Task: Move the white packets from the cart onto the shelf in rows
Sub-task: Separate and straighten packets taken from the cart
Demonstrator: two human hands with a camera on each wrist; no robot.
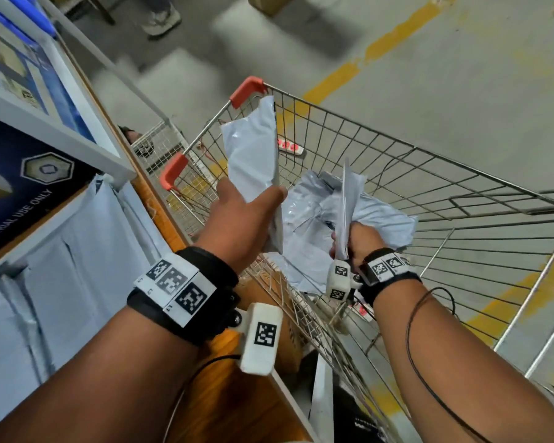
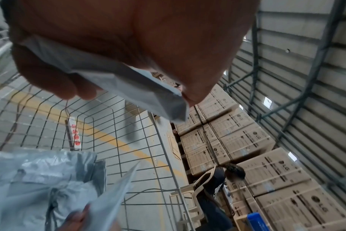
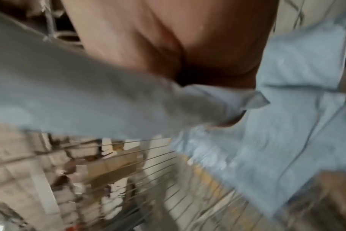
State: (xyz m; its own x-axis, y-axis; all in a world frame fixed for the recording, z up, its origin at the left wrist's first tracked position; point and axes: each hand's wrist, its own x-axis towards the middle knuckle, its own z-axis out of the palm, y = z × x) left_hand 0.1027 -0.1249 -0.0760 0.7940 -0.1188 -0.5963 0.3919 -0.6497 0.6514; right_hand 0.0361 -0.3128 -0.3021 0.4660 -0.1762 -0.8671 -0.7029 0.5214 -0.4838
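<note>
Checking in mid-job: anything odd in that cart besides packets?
Yes: a white power strip with red switches hangs on the wire cart wall, beyond the loose white packets. It isn't stock; otherwise nothing stands out.

The right wrist view is smeared with motion blur: the packet (image 3: 93, 100) in the right hand (image 3: 188, 40) shows as a grey streak, and the cart wires (image 3: 148, 156) and background cannot be made out. In the head view the left hand (image 1: 237, 219) hides the lower part of its packet (image 1: 253, 148), and its fingers are out of sight behind it. The shelf (image 1: 77, 219) is cut off by the left edge, so the rows of packets there show only in part. The floor beyond the cart (image 1: 429, 193) is blurred.
</note>
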